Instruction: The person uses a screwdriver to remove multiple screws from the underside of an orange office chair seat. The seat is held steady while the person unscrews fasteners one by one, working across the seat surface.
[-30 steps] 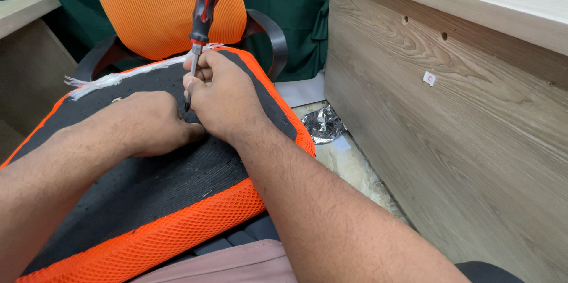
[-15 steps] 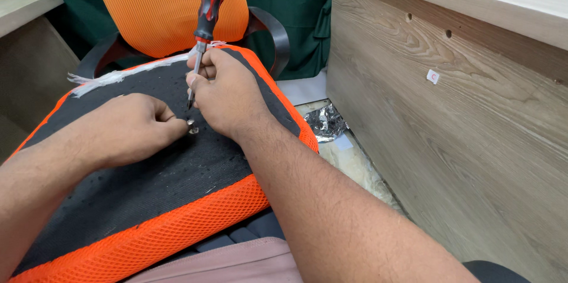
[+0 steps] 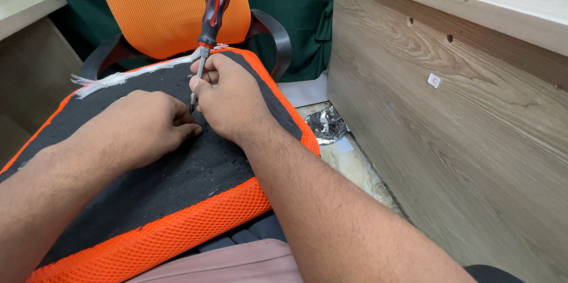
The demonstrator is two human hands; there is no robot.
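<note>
Screwdriver (image 3: 212,16) upright w/ red-black handle up top, tip down on black underside of seat (image 3: 148,182), centre frame. Seat lies across lap, orange mesh edge nearest. L hand (image 3: 139,132) flat on black fabric, fingers curled beside tip. R hand (image 3: 228,96) pinching shaft low, near tip. Behind: orange backrest (image 3: 165,7), armrest (image 3: 275,37). Right: wood panel (image 3: 461,129), foil scrap (image 3: 325,124) on floor.
</note>
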